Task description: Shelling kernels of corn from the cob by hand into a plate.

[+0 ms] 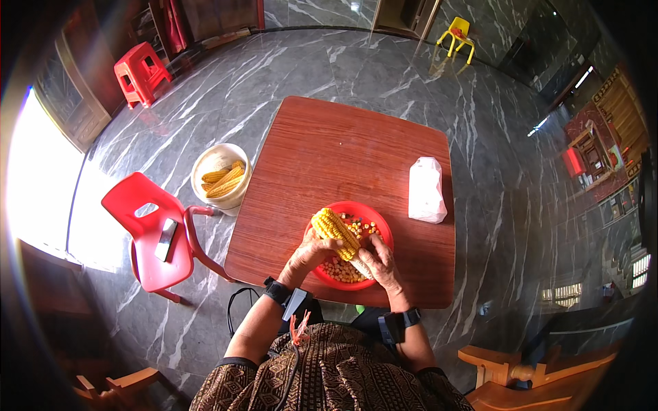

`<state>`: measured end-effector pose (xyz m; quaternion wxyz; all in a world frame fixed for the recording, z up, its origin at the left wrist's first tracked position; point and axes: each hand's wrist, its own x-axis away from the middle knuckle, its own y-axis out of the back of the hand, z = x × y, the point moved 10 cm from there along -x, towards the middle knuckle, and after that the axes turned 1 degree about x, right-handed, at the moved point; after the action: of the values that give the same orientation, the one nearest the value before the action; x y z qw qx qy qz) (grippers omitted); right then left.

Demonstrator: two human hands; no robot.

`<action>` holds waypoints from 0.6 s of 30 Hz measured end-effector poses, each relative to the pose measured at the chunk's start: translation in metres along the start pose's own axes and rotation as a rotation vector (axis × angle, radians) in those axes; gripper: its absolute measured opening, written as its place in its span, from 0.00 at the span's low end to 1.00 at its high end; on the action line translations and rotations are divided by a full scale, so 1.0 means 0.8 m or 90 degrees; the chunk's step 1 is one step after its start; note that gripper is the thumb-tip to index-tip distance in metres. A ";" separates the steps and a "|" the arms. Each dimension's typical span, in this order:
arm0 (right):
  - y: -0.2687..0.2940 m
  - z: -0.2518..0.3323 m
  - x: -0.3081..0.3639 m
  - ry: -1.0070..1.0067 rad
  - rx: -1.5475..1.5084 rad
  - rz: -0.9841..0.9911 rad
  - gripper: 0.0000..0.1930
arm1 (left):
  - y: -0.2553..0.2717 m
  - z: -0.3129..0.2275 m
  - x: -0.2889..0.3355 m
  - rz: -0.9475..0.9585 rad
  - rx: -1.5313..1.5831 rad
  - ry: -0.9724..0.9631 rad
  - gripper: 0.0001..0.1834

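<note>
A yellow corn cob point(334, 231) is held at a slant over a round red basin point(387, 236). Its upper part is thick with kernels, while a paler stretch shows by my right hand. My left hand point(314, 252) is wrapped round the cob's left side, thumb lying across it. Around the lower right end, my right hand point(378, 263) closes with its fingers and thumb on the cob. Loose kernels point(343, 272) lie in the basin beneath both hands. Each wrist wears a dark strap with a small device.
The basin stands on a brown wooden table point(349, 144), with a white plastic-wrapped pack point(427, 190) at its right. Left of the table, a white bucket point(204, 163) holds several cobs point(225, 179). A red chair point(154, 236) carries a dark flat object. Beyond are a red stool point(140, 72) and yellow chair point(458, 38).
</note>
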<state>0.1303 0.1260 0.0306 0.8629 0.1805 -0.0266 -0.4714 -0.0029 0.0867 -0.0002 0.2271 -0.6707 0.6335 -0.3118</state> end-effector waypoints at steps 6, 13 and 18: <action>-0.005 -0.005 0.000 -0.019 -0.019 0.031 0.13 | 0.003 0.002 -0.004 0.007 0.044 -0.018 0.31; -0.006 -0.007 0.000 -0.036 -0.003 0.007 0.15 | 0.013 0.006 -0.004 -0.009 0.015 -0.024 0.30; -0.003 -0.042 0.006 -0.004 0.035 -0.024 0.15 | 0.007 0.007 -0.006 0.006 -0.035 -0.022 0.29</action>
<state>0.1382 0.1308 -0.0019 0.8484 0.2032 -0.0390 -0.4873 -0.0031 0.0907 -0.0086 0.2212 -0.6792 0.6408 -0.2814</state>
